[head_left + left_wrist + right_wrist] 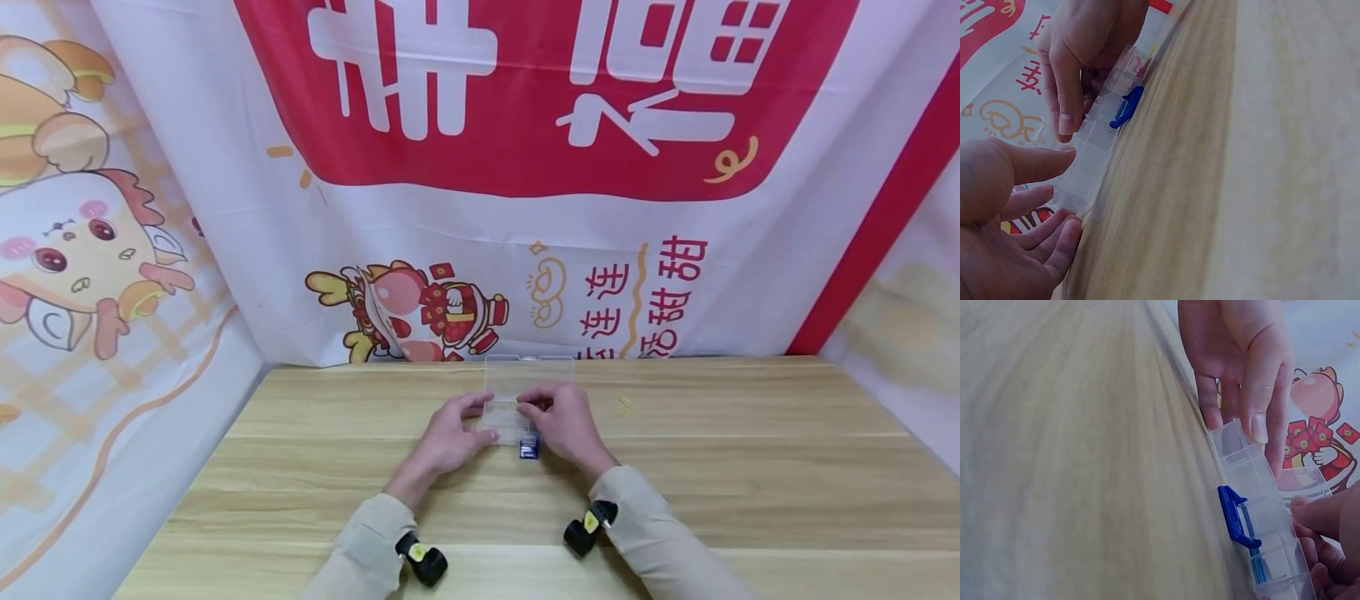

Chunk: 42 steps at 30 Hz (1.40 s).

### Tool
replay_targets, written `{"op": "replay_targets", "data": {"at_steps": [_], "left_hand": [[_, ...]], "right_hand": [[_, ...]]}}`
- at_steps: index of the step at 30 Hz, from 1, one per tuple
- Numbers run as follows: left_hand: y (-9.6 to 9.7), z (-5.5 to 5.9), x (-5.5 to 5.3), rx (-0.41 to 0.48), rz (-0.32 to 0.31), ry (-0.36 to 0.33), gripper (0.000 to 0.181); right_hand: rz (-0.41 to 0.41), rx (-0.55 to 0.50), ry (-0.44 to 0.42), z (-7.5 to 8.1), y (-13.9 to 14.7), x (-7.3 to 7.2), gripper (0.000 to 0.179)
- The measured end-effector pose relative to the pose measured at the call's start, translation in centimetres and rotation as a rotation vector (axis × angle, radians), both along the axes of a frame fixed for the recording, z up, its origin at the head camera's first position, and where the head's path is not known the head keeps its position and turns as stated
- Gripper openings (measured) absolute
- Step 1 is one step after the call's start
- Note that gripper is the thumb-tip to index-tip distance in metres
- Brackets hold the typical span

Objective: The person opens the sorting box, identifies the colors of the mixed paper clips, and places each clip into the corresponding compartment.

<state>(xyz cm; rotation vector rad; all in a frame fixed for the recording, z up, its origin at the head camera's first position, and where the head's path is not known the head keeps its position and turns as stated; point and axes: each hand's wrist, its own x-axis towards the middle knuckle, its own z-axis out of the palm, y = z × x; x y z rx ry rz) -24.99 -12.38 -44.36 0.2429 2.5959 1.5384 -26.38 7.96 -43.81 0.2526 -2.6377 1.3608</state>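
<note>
A clear plastic compartment box (501, 427) lies on the table with its transparent lid (540, 367) raised at the back. Its blue latch (1229, 515) hangs at the front. The left hand (450, 433) holds the box's left end, thumb toward the front corner and fingers farther back. Over the middle compartments, the right hand (564, 423) brings thumb and index fingertips together; I cannot tell whether something small sits between them. Compartments toward the right end contain something blue (1259, 569) and something pinkish (1141, 67).
Several thin yellow pieces (625, 405) lie on the wooden table (712, 467) to the right of the box. Printed fabric (480, 225) hangs right behind the table's back edge. Both wrists carry black cameras on straps.
</note>
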Motion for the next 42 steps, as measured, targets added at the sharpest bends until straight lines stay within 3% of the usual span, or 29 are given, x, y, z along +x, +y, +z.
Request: {"op": "replay_targets", "data": {"at_steps": [11, 25, 32, 42], "left_hand": [[0.1, 0.1, 0.0, 0.003, 0.019, -0.009, 0.064], [-0.1, 0.0, 0.0, -0.003, 0.023, -0.005, 0.066], [-0.1, -0.1, 0.1, -0.006, 0.021, -0.011, 0.066], [0.0, -0.1, 0.1, -0.006, 0.017, -0.01, 0.065]], "right_hand": [[-0.013, -0.086, -0.061, 0.3, 2.4, 0.4, 0.022], [-0.096, -0.056, -0.051, 1.6, 9.5, -0.1, 0.027], [-0.123, 0.033, -0.069, 0.6, 12.7, -0.8, 0.032], [-0.166, 0.093, -0.044, -1.0, 14.1, -1.2, 0.035]]}}
